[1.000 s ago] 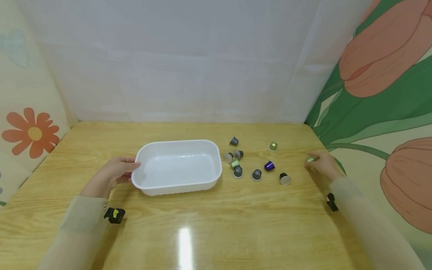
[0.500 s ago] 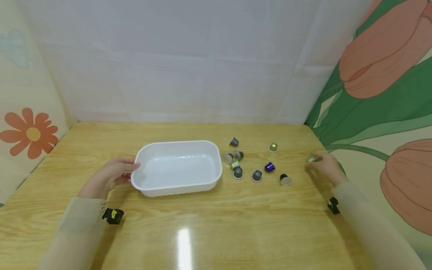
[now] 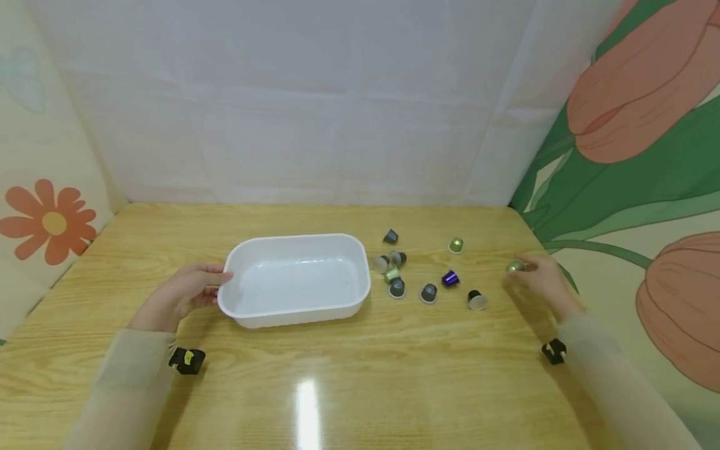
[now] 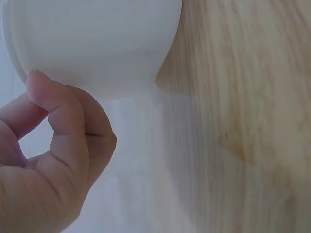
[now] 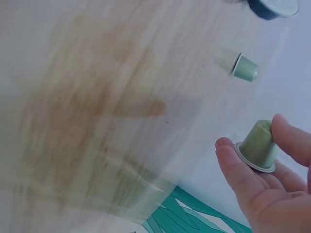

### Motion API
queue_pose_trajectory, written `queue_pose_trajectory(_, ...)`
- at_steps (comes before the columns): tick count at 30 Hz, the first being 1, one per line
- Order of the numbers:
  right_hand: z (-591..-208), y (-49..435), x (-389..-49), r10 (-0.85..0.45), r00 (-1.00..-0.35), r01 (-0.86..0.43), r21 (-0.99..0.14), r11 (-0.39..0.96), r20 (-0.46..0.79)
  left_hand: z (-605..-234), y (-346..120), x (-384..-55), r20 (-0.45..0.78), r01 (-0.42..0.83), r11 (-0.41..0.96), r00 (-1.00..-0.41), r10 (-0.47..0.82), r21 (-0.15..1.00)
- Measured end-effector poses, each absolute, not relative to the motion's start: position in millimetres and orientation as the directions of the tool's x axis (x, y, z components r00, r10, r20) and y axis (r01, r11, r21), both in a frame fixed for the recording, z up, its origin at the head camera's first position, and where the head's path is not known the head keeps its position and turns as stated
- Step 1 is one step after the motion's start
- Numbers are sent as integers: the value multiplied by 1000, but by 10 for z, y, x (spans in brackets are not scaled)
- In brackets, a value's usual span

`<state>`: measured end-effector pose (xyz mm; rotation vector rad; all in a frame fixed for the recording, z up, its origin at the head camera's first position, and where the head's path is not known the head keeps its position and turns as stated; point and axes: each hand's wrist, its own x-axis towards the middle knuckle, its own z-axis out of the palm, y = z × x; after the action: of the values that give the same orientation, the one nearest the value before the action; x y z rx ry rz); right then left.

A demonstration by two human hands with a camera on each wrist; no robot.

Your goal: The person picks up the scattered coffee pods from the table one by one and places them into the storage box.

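Well to the right of my left hand (image 3: 188,290), which grips a white tray (image 3: 304,316), my right hand (image 3: 544,282) pinches a green capsule (image 5: 260,145) that I judge light, slick and dentable, best held gently near its stiffer rim.

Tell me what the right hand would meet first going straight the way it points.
Probably the standing green capsule, ahead and left of the right hand. The height of the hand is unclear, so it might pass over or just behind that capsule.
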<state>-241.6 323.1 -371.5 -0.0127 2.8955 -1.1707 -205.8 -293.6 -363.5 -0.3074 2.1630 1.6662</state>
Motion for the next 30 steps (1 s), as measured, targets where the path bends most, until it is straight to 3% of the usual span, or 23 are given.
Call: queue_pose_trajectory(30, -3552, 2815, -2229, -5, -1000, -22, -717, 697, 27, -3638, -2957, -2065, -454, -422, 268, -888, 69, 866)
